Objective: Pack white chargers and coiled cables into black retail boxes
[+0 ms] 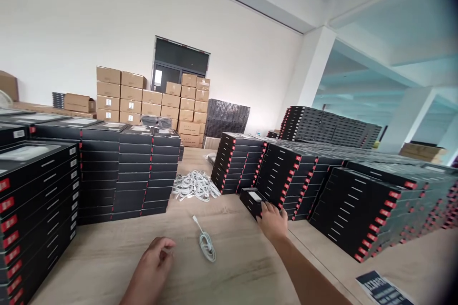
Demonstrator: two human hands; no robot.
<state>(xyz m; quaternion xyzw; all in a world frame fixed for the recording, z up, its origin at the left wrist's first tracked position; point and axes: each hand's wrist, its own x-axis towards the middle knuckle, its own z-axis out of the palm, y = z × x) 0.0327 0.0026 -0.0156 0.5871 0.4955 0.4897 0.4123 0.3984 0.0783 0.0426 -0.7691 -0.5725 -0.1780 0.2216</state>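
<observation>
My right hand (274,221) reaches forward, its fingers closed over the near end of a small black box (249,205). A white item shows in the top of that box, which lies at the foot of the right-hand stacks. Over the near part of the table, my left hand (154,264) hovers with fingers loosely curled, thumb and fingertips apart, and nothing visible between them. Between the two hands a coiled white cable (206,246) lies on the wooden table (236,267). Beyond it sits a heap of white cables (196,186).
Tall stacks of black boxes stand at the left (39,209) and the right (282,171), narrowing the table between them. Brown cartons (150,100) are piled near the wall. A printed dark sheet (382,288) lies at the near right.
</observation>
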